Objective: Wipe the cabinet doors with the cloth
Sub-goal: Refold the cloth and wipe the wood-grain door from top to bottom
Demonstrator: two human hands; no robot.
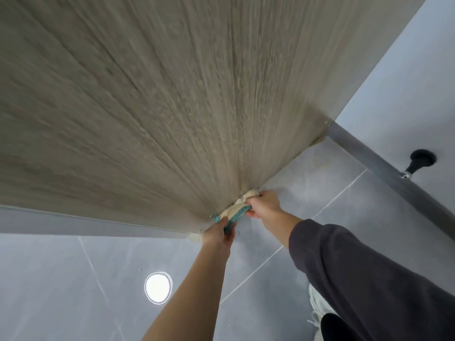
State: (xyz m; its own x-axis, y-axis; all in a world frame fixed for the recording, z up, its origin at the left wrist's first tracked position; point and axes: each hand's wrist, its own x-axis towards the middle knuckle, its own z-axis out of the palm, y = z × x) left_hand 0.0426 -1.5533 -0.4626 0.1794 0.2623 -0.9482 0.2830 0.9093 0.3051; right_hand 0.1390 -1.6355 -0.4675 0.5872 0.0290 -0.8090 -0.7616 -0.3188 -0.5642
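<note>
Cloth [235,210] lies bunched against the bottom edge of the cabinet door [172,107], close to the floor [307,205]. Left hand [218,234] grips its teal end and right hand [264,205] its cream end. The cloth's long axis follows that edge, and the door face rises above both hands.

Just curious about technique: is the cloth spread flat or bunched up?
Bunched: the cloth is crumpled between left hand and right hand, low on the door.
</note>
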